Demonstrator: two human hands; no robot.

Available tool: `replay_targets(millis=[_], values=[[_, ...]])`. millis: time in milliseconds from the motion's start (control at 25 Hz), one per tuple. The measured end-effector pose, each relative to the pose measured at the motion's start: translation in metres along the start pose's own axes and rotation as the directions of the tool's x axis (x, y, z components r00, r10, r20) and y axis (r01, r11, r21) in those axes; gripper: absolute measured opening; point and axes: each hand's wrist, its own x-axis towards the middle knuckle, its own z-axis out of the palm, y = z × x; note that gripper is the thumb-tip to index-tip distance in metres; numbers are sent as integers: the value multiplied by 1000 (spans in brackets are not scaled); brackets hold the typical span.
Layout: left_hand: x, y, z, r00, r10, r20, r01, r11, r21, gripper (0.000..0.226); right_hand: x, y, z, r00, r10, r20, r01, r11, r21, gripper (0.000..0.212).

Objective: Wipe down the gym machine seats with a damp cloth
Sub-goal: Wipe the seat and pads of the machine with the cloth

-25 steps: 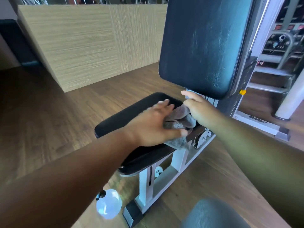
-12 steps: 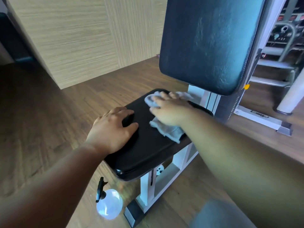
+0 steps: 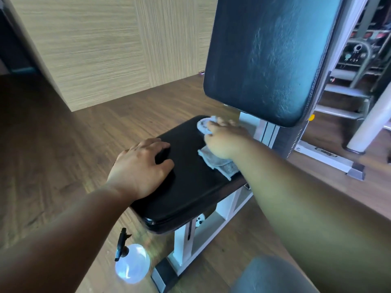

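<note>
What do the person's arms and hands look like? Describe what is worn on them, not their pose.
Both arms are bare from the frame edge to the fingers: no sleeves show. The left hand has no glove, ring, watch or wristband in view. The right hand is likewise ungloved, with nothing on its wrist. No markings or jewellery can be seen on either forearm. The far fingers of the right hand are slightly blurred.

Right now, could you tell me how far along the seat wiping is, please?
Done: hard to say; the backrest shows faint streaks, perhaps from wiping. In hand: the right hand presses the cloth on the far end of the seat, while the left hand rests flat on its near left side. Left: the seat's near half looks unwiped, as far as I can tell.
</note>
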Motion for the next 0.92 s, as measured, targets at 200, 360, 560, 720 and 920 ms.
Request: replay_targets(millis=[200, 360, 560, 720, 920], values=[[2, -2, 3, 1000, 16, 11, -17, 999, 33, 55, -66, 25, 12, 945, -325, -34, 326, 943, 60, 54], [2, -1, 2, 1000, 23, 18, -24, 999, 26, 67, 17, 22, -8, 995, 1, 96, 2, 999, -34, 58], [2, -2, 0, 1000, 21, 18, -21, 1000, 13, 62, 27, -46, 4, 974, -206, 95, 206, 978, 9, 53], [1, -4, 2, 999, 44, 8, -44, 999, 3, 66, -49, 0, 10, 910, -408, 65, 402, 911, 90, 51], [5, -11, 8, 997, 72, -5, -72, 997, 7, 64, -11, 31, -1, 987, -157, 40, 155, 987, 42, 53]])
